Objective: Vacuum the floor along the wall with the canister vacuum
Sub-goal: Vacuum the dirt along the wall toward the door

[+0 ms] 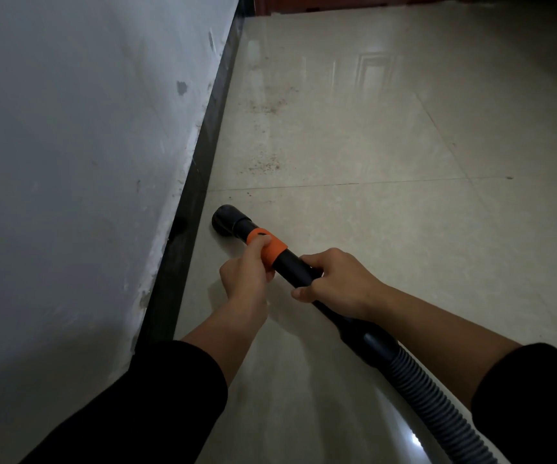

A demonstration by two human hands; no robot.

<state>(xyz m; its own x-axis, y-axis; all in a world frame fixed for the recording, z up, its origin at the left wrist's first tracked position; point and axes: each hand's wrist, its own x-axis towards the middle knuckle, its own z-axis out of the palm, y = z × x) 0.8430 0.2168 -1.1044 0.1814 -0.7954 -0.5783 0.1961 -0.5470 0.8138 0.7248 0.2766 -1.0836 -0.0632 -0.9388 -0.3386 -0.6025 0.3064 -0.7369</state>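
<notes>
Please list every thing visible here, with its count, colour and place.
wall: one, grey-white, left
baseboard: one, black, foot of the wall
floor: one, glossy beige tiles, middle and right
nozzle: one, black, at the floor beside the baseboard
dirt specks: two patches, brownish, on the floor ahead of the nozzle
hose: one, dark, ribbed, lower right
tube: one, black, between nozzle and hose
collar: one, orange, on the tube behind the nozzle
red-brown object: one, top edge, unidentifiable
left hand: one, grips the collar
right hand: one, grips the tube
sleeves: two, black, bottom corners
</notes>
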